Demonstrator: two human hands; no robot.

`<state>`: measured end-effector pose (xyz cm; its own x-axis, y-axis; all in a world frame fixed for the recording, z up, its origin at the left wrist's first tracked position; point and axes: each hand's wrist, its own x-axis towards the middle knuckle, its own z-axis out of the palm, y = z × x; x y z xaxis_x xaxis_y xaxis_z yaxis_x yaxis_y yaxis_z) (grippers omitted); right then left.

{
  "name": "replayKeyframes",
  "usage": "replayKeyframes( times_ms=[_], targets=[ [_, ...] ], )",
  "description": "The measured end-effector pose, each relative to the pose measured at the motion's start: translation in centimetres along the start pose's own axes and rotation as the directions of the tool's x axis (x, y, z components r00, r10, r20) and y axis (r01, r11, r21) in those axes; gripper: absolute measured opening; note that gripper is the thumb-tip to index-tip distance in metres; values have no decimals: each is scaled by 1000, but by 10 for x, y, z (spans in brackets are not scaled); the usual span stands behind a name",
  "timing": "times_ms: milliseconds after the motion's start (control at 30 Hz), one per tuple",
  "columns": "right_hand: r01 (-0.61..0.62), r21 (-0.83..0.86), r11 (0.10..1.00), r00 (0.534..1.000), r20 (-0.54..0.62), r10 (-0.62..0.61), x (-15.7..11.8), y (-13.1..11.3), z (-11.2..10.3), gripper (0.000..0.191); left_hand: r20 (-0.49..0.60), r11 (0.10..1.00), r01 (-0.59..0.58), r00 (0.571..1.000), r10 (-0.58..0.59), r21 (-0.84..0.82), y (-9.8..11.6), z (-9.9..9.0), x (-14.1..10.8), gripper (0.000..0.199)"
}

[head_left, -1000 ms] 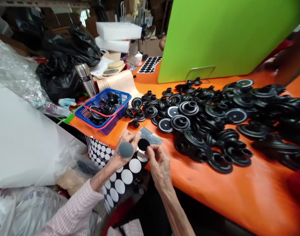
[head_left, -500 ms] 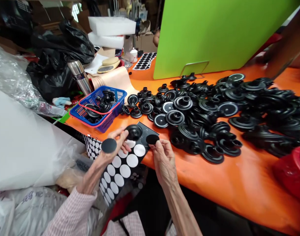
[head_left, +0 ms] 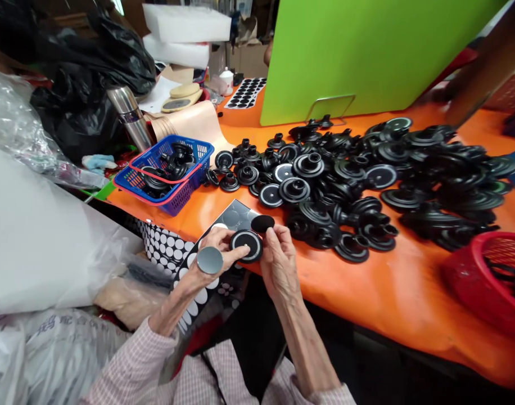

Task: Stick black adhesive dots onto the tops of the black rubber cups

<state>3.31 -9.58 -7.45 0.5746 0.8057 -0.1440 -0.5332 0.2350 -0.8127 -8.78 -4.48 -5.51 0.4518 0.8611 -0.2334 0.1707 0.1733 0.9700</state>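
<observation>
My left hand (head_left: pixel 218 239) grips a black round plastic part (head_left: pixel 252 242) with its thumb across the flat face, where a pale ring shows. A grey round disc (head_left: pixel 209 260) lies against the back of that hand near the thumb. Between the thumb and fingers of my right hand (head_left: pixel 279 261) is a thin black round pad (head_left: pixel 262 223), held just above the part's rim. Beneath both hands, a sheet with round cut-outs (head_left: pixel 236 211) lies over the table edge and hangs down, showing white circles on black.
A heap of black round parts (head_left: pixel 310 211) covers the orange table (head_left: pixel 346 298) to the right. A blue basket (head_left: pixel 179 199) of similar parts stands left, by a steel flask (head_left: pixel 130 115). A red basket (head_left: pixel 464 275) sits at right; a green board (head_left: pixel 367 56) rises behind.
My left hand has turned the black part so its flat ringed face shows and brought it close to my right hand. The pad stays pinched in my right hand. The view has shifted slightly.
</observation>
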Motion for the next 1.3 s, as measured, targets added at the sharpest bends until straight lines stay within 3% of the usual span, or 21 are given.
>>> replayKeyframes(
  times_ms=[100,200,333,467,600,700,833,1033,1300],
  targets=[
    [120,-212,970,988,-69,-137,-5,-11,-3,29,-16,997,-16,1000,18,72,2,1,2,21],
    [199,-450,871,968,-47,-245,-13,-24,-9,23,12,992,48,999,-47,-116,3,0,4,25],
    [193,-576,794,981,108,-160,-23,-29,-16,20,105,968,75,993,-51,-239,0,-5,6,35],
    [217,-643,734,975,179,-132,-24,-23,-22,21,172,953,99,984,-51,-287,-6,-11,9,49],
    [209,-601,771,975,184,-122,-23,-22,-18,36,208,948,117,976,-56,-296,-9,-15,10,52],
    [111,-509,854,991,126,-54,-23,-25,-12,25,254,947,117,966,-39,-299,-7,-18,10,57],
    [-5,-455,891,997,66,40,-21,-24,-9,29,274,946,156,959,-77,-283,-5,-19,10,61],
    [73,-506,860,996,-12,-92,-16,-11,-8,29,270,935,143,961,-54,-323,-8,-18,11,61],
    [85,-534,841,992,-32,-120,-19,-6,1,25,265,935,140,963,-52,-326,-4,-16,8,52]
  ],
)
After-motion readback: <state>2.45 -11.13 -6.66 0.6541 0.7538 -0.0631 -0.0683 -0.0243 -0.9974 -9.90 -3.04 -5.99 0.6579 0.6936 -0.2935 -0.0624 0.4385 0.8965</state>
